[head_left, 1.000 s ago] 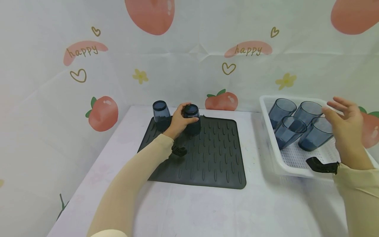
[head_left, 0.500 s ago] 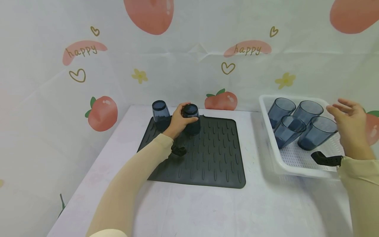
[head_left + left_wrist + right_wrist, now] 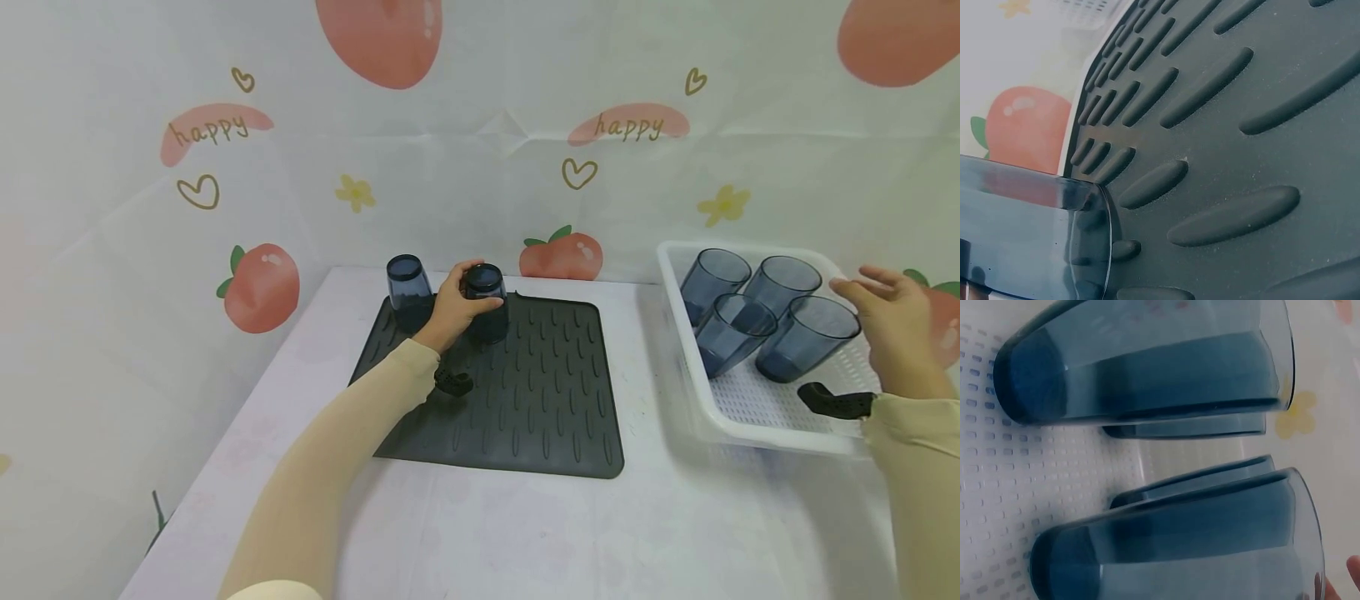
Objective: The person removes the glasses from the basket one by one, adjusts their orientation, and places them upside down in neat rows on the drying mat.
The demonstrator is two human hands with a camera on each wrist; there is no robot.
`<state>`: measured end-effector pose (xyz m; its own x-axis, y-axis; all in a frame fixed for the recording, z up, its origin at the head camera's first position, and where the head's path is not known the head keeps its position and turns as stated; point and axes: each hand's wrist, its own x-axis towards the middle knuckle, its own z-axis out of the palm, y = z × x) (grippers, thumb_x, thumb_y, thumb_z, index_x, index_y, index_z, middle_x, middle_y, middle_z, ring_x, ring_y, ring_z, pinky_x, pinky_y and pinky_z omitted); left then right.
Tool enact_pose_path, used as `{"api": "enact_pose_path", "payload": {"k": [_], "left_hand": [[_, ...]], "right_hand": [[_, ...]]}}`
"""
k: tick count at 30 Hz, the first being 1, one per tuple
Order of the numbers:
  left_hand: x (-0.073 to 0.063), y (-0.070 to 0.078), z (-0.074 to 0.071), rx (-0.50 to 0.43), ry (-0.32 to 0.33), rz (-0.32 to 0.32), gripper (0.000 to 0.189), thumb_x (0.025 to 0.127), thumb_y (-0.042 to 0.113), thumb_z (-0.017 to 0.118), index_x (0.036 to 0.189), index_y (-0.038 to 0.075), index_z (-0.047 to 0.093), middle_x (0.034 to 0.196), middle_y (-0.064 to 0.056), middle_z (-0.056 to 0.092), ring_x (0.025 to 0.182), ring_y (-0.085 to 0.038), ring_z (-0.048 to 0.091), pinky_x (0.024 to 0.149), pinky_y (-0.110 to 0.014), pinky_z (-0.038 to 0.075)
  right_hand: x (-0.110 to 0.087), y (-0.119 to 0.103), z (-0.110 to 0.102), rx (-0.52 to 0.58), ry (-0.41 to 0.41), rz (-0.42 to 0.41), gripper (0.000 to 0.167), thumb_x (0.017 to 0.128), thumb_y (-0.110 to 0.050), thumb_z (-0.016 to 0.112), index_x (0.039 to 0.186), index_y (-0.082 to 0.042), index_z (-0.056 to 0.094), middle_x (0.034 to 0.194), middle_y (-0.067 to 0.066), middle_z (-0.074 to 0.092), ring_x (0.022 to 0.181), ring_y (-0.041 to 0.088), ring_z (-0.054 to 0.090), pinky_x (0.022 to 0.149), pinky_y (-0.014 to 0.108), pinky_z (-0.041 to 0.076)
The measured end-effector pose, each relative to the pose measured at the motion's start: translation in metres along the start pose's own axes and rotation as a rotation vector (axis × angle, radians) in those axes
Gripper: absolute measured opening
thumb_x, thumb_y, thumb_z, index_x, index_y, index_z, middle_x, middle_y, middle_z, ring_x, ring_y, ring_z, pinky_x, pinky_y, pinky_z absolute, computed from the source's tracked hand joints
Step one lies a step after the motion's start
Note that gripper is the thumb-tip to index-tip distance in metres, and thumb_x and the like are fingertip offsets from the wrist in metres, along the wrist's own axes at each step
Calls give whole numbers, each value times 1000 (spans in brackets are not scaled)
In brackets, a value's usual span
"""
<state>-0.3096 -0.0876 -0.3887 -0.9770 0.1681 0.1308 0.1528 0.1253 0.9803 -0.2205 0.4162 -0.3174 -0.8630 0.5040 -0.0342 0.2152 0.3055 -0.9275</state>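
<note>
An upside-down blue glass (image 3: 486, 321) stands on the black drying mat (image 3: 540, 392), and my left hand (image 3: 452, 308) grips it from the left side. Part of that glass (image 3: 1029, 231) fills the lower left corner of the left wrist view. Several more blue glasses stand mouth-up and leaning in a white basket (image 3: 697, 392) on the right. My right hand (image 3: 900, 333) hovers at the basket's right side, fingers loosely bent and holding nothing. Its fingertips are beside the rim of the nearest right glass (image 3: 810, 342); whether they touch it I cannot tell.
A second upside-down glass (image 3: 410, 296) stands at the mat's back left corner, just left of the gripped one. Behind the table hangs a printed cloth backdrop (image 3: 465, 167). White tabletop (image 3: 645, 517) lies in front of the mat and basket.
My right hand has moved right, from over the near right glass to beside it, uncovering its rim. My left hand and the gripped glass have stayed in place.
</note>
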Motion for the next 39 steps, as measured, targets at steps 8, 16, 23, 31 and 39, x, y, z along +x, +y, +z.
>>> {"api": "enact_pose_path", "payload": {"k": [8,16,23,31,39], "left_hand": [[0,0,0,-2,-5,10,71,85,4,73,145,17,39,141,-11,46,127,-25,49,103,-38,45],[0,-1,0,-2,-4,12,71,85,3,73,145,16,39,140,-12,46,127,-26,49,103,-38,45],[2,-3,-2,-5,-2,18,72,84,3,74,145,15,39,140,-12,46,127,-25,49,104,-39,44],[2,-2,-2,9,-5,13,73,84,4,74,146,16,37,141,-12,45,128,-26,49,103,-39,45],[3,-3,-3,4,-10,16,73,84,3,74,146,14,37,141,-12,46,128,-26,49,104,-40,44]], "right_hand": [[1,6,-3,-158,-95,11,75,95,-46,54,156,-23,17,150,-15,31,141,16,25,120,48,13],[8,10,-5,-235,-193,-7,83,95,-47,53,156,-12,9,158,25,6,147,39,7,117,58,8],[9,12,-5,-284,-250,-22,90,94,-50,54,155,-2,6,158,26,0,144,47,5,114,65,8],[8,10,-8,-407,-326,-55,95,94,-54,50,152,5,4,154,37,3,138,56,10,109,72,12],[10,9,-8,-464,-371,-33,93,96,-52,47,149,10,2,150,41,9,131,55,20,108,67,21]]}}
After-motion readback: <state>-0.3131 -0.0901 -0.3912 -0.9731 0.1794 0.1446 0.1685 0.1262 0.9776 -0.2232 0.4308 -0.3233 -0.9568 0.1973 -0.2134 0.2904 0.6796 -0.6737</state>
